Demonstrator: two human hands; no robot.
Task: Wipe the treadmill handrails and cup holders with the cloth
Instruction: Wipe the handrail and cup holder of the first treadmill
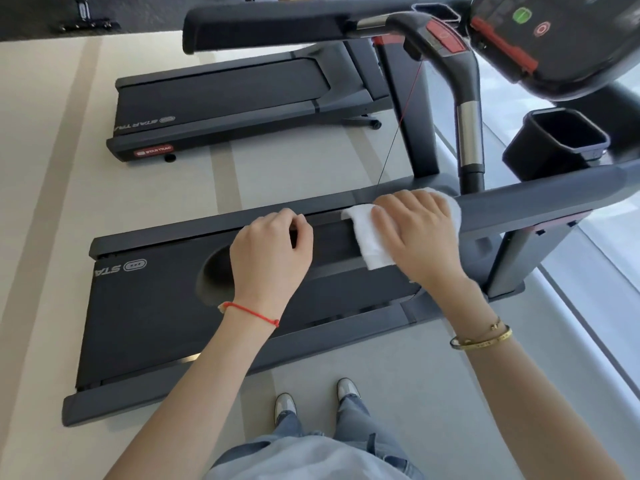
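Right hand (415, 237) is down flat on the white cloth (370, 237), fingers (391, 206) stretched out straight and spread across it, pressing it onto the near grey handrail (540, 202) of the treadmill. The cloth sits draped over that rail, one edge peeking out past the fingertips, another flap hanging off the near side under the palm. Over to the left hand (270, 247): its fingers are curled over, knuckles up, at the same rail just beside the cloth, though whether they truly clasp the rail I cannot tell from here. A red string bracelet (251, 311) rings the left wrist, gold bangles (483, 341) ring the right. Below the hands runs the dark treadmill belt (145, 306), with a shadow patch under the left wrist. Up to the right, a black cup holder (561, 140) sits well apart from the cloth, just under the console (554, 46) with its green and red buttons. The far handrail (277, 26) crosses the top of the view. A second treadmill (225, 98) stands beyond on the pale floor (41, 202). The person's grey shoes (285, 405) and blue jeans show at the bottom.
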